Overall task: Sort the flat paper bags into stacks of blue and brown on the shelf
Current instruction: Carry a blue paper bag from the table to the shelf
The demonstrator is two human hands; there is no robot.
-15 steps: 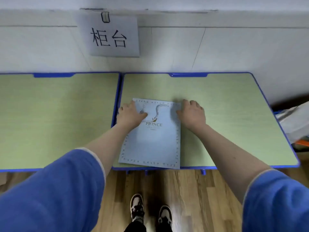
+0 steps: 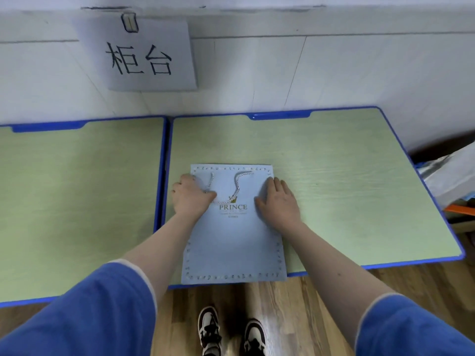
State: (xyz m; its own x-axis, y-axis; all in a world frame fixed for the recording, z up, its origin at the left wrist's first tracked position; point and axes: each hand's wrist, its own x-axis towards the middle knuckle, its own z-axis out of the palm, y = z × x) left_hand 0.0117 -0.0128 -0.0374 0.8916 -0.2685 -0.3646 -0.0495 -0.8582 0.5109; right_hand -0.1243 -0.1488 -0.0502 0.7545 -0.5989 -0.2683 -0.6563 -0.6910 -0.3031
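Note:
A light blue flat paper bag (image 2: 231, 242) printed "PRINCE" lies on the right green table (image 2: 359, 191). Its near edge hangs slightly over the table's front rim, and its cord handle rests on its upper face. My left hand (image 2: 191, 197) is at the bag's upper left edge, fingers curled over that edge and thumb on top beside the cord. My right hand (image 2: 279, 201) lies flat on the upper right part of the bag with straight fingers. No brown bag is in view.
A second green table (image 2: 77, 201) with a blue rim adjoins on the left. A paper sign (image 2: 144, 57) hangs on the white wall behind. White plastic-wrapped items (image 2: 452, 176) and something orange (image 2: 460, 209) sit past the right edge. Wooden floor and my shoes are below.
The bag has turned from a slight tilt to lie square with the table. My right hand has moved from the bag's right edge onto its face. My left hand stays at the left edge.

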